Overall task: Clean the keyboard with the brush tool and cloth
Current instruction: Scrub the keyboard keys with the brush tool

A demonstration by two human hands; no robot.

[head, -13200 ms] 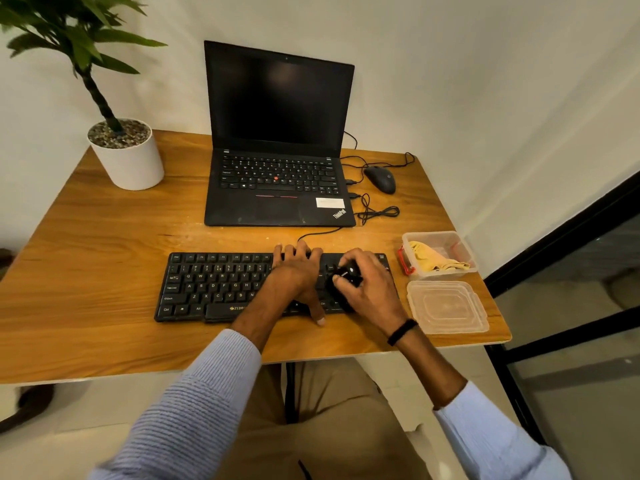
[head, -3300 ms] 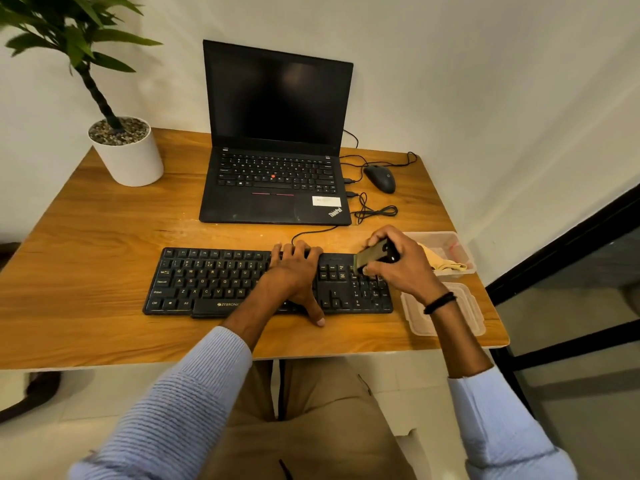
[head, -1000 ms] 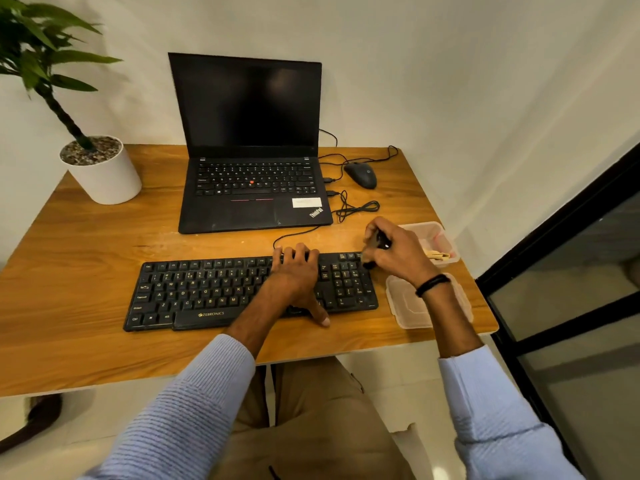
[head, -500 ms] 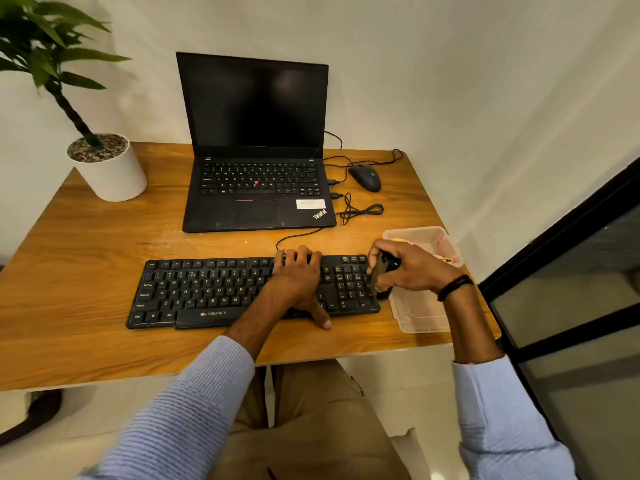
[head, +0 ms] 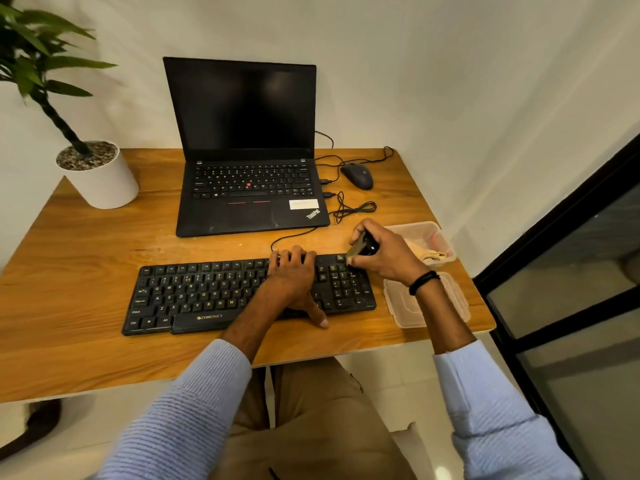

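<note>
A black keyboard lies on the wooden desk in front of me. My left hand rests on its right-centre part, fingers over the far edge and thumb at the near edge. My right hand grips the small black brush tool over the keyboard's far right corner, above the number pad. The brush's flat olive head points down and left toward the keys. A yellow cloth lies in the clear plastic box just right of that hand.
A clear lid lies right of the keyboard, partly under my right wrist. An open black laptop stands behind the keyboard, with a mouse and loose cables to its right. A potted plant sits at the back left.
My right hand has lifted the brush from beside the keyboard's right end to over its far right corner. My left hand has stayed on the keyboard.
</note>
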